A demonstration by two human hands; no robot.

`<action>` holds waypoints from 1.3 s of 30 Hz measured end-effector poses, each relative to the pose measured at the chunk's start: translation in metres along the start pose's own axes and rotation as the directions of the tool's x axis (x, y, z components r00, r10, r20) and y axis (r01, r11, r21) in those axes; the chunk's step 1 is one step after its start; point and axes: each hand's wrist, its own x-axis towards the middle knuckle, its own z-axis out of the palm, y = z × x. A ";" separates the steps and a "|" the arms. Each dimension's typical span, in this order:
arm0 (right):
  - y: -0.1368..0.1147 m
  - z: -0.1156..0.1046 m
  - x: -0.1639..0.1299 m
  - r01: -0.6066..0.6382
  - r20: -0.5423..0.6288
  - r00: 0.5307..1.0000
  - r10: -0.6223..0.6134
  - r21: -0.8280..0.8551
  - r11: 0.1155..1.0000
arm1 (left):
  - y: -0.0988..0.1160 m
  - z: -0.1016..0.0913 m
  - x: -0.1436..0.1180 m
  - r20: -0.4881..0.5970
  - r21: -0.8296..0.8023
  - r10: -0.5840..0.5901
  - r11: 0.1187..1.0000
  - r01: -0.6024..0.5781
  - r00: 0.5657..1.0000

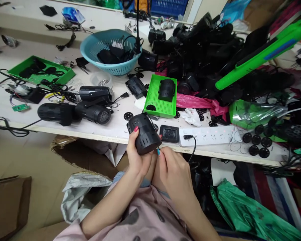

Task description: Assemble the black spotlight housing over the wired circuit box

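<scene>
A black slotted cylindrical housing (146,134) is held tilted at the front edge of the table. My left hand (137,160) wraps round it from below, with the thumb laid along its side. Close to the lower right rim, my right hand (174,167) is closed in a pinch. A thin dark bit shows at its fingertips, too small to name. Just behind the housing lies a green perforated tray (149,100) with another black housing (167,89) in it. A square black block (169,133) sits to the right of the held housing.
A white power strip (210,135) with a plugged-in black cord runs along the table edge. Black lamp bodies (94,112) lie to the left. Behind stand a blue basket (120,68) and a small tub of screws (102,80). Black parts pile up at the right.
</scene>
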 end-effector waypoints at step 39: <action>-0.017 0.019 0.040 -0.458 0.233 0.838 0.494 0.793 0.402 | -0.044 -0.051 -0.028 0.113 0.422 0.448 0.787 -0.451 0.887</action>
